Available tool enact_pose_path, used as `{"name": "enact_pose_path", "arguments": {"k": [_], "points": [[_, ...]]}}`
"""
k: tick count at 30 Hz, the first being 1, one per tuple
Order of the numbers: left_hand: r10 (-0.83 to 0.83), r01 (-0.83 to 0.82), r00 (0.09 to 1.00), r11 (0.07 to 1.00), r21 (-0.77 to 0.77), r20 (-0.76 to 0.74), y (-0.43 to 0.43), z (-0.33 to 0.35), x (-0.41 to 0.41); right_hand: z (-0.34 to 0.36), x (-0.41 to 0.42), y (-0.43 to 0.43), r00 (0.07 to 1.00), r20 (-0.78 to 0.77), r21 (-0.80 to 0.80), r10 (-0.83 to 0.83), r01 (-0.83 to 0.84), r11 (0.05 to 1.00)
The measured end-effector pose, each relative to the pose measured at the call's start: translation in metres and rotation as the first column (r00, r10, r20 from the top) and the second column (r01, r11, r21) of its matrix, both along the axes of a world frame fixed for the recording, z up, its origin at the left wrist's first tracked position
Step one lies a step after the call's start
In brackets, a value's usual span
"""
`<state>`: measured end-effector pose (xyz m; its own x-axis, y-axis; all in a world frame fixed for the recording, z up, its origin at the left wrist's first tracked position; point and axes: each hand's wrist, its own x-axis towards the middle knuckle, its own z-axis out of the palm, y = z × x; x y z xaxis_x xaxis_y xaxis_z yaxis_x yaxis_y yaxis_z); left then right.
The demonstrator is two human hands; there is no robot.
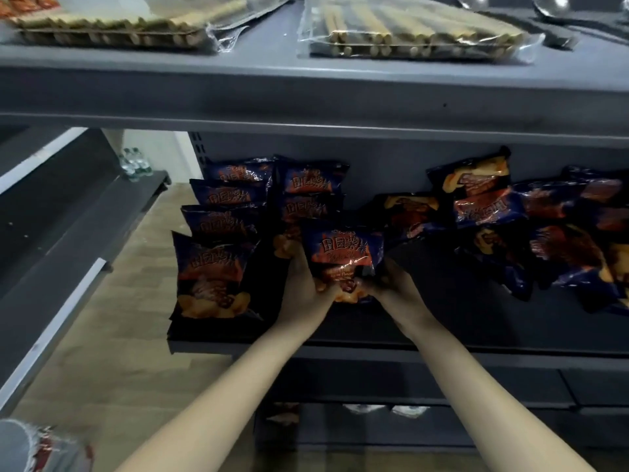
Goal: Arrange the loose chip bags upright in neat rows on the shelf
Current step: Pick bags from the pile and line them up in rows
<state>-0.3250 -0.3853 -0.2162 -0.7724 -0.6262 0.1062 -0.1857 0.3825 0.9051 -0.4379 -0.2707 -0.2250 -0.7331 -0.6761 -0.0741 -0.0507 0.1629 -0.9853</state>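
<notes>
Both forearms reach to the dark grey metal shelf (476, 350). The left hand (304, 284) and right hand (396, 289) each curl their fingers round a lower corner of a dark blue foil chip bag with orange print (343, 253). They hold it upright at the front of the second row (311, 185), probably to seat it square. A fuller row of matching bags (218, 233) stands to the left, and loose bags (544, 233) lie heaped on the right.

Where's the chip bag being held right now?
Head view, centre: the held chip bag is at the lower shelf, left hand and right hand gripping its bottom, fronting the second upright row, loose pile to its right.
</notes>
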Motion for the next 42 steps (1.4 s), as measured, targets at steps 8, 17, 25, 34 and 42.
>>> {"name": "enact_pose_path", "arguments": {"k": [8,17,25,34,42], "points": [[0.165,-0.097,0.971,0.935,-0.34,0.175,0.0,-0.013,0.009,-0.004,0.025,-0.042,0.994,-0.068,0.13,-0.081,0.09,0.987],[0.187,-0.076,0.955,0.905,-0.42,0.23,0.0,-0.03,0.011,-0.013,0.04,-0.062,0.969,-0.163,0.072,-0.186,0.199,0.977],[0.133,0.023,0.957,0.853,-0.522,0.258,0.0,-0.04,0.015,-0.028,0.046,-0.067,0.885,-0.337,0.033,-0.321,0.352,0.935],[0.03,0.129,0.955,0.853,-0.505,0.294,-0.006,-0.037,0.017,-0.024,0.053,-0.07,0.825,-0.401,0.024,-0.398,0.444,0.896],[0.013,0.114,0.974,0.831,-0.545,0.225,-0.007,-0.043,0.019,-0.026,0.057,-0.07,0.811,-0.368,-0.031,-0.455,0.478,0.878]]}}
